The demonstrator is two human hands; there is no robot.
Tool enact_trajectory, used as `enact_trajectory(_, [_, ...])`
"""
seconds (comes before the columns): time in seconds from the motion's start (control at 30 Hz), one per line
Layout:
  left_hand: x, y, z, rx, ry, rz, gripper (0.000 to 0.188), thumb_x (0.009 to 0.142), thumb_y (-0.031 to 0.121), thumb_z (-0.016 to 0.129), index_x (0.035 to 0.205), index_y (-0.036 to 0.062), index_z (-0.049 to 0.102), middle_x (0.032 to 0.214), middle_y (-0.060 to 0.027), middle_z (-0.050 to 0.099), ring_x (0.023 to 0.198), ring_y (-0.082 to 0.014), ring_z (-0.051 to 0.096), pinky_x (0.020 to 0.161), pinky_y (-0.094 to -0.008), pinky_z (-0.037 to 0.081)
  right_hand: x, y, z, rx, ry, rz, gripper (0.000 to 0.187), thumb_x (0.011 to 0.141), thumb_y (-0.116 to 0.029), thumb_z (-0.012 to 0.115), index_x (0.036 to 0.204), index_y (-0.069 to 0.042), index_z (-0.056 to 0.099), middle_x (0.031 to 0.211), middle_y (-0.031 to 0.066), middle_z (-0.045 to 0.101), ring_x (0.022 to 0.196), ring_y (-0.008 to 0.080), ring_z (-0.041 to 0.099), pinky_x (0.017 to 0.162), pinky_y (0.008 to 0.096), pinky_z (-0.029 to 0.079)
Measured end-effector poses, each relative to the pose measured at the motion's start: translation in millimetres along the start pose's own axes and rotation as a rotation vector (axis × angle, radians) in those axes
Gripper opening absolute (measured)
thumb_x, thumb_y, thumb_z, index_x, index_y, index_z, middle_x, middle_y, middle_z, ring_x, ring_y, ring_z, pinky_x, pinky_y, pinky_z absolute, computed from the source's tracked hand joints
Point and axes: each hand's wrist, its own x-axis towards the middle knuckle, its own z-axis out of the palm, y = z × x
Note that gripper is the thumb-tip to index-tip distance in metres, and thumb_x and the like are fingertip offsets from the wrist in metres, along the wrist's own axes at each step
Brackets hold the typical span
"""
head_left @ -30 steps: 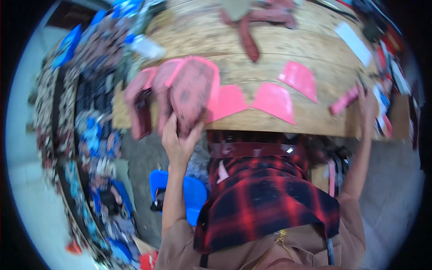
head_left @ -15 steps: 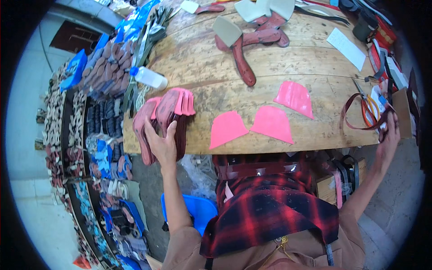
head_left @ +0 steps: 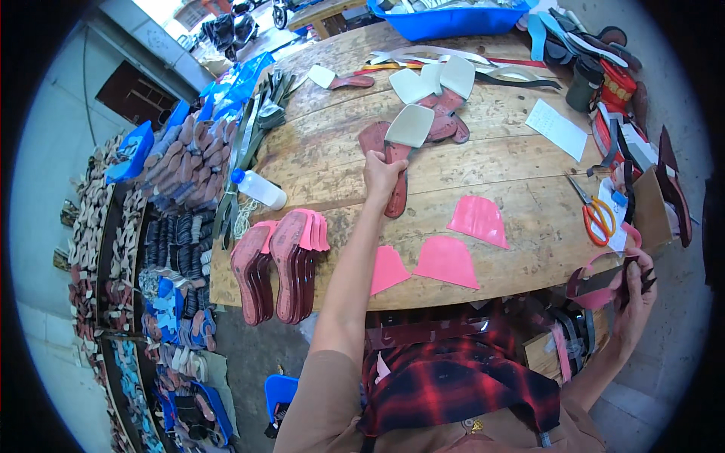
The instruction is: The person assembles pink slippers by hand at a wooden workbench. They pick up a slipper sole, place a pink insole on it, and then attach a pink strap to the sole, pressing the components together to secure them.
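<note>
My left hand is closed around the middle of a dark red shoe insole with a cream square toe, over other insoles on the table. At the table's right edge, my right hand grips a looped strap, dark on one face and pink on the other. Three pink trapezoid pieces lie near the front edge; one pink piece is in the middle, and my left forearm partly covers the leftmost. Two stacks of red insoles with pink flaps overhang the front edge at left.
Orange-handled scissors and a cardboard box are at the right. A white bottle with a blue cap lies at the left. White paper, a dark cup and a blue tray are farther back. Racks of shoe parts stand leftward.
My left hand has left the insole stacks and taken hold of a cream-toed insole farther in. My right hand has drawn the strap away from the scissors, toward me. The view has shifted.
</note>
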Motion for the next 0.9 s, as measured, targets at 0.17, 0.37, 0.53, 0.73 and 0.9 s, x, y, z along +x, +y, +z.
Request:
enact_trajectory(0.17, [-34.7,45.6,-22.4,0.122,0.123,0.380,0.034,0.075,0.012,0.075,0.097,0.0016,0.051,0.088,-0.0145,0.063,0.080,-0.0242,0.063,0.072,-0.0377,0.050,-6.6,17.6,15.8,-0.036,0.040,0.100,0.012,0.098,-0.013,0.056,0.104,-0.004,0.061,0.079,-0.0016,0.062,0.060,0.0007,0.053,0.049,0.0144,0.035])
enact_trajectory(0.37, [-88.5,108.6,-71.5,-0.621,-0.114,0.305,0.044,0.084,0.000,0.060,0.127,-0.0005,0.047,0.115,-0.0130,0.058,0.101,-0.0191,0.059,0.085,-0.0323,0.050,-13.8,5.6,74.8,0.016,-0.117,0.165,0.011,0.092,-0.010,0.062,0.099,-0.003,0.067,0.080,-0.0013,0.063,0.064,0.0036,0.055,0.051,0.0162,0.038])
enact_trajectory(0.53, [-198.4,102.8,-63.3,-1.081,-0.581,-0.460,0.031,0.089,0.013,0.063,0.117,0.0049,0.051,0.095,-0.0054,0.060,0.071,-0.0133,0.062,0.058,-0.0258,0.054,-10.8,36.2,143.4,0.426,-0.294,0.376,0.015,0.089,-0.017,0.068,0.098,-0.006,0.063,0.076,0.0010,0.062,0.053,0.0050,0.052,0.042,0.0186,0.037])
enact_trajectory(0.73, [-260.9,91.9,-27.1,-1.196,-0.583,-0.611,0.025,0.093,0.022,0.063,0.111,0.0082,0.052,0.082,0.0007,0.058,0.061,-0.0069,0.058,0.046,-0.0199,0.049,-21.0,95.0,181.4,0.799,-0.344,0.628,0.015,0.089,-0.019,0.070,0.096,-0.009,0.062,0.066,0.0005,0.060,0.043,0.0072,0.051,0.034,0.0175,0.031])
enact_trajectory(0.9, [-274.3,89.3,-26.8,-1.191,-0.579,-0.576,0.026,0.093,0.020,0.063,0.113,0.0070,0.052,0.082,0.0018,0.059,0.059,-0.0060,0.057,0.046,-0.0191,0.048,-33.6,98.9,180.0,0.870,-0.275,0.722,0.013,0.087,-0.020,0.072,0.094,-0.013,0.063,0.062,-0.0031,0.057,0.042,0.0046,0.048,0.034,0.0173,0.029])
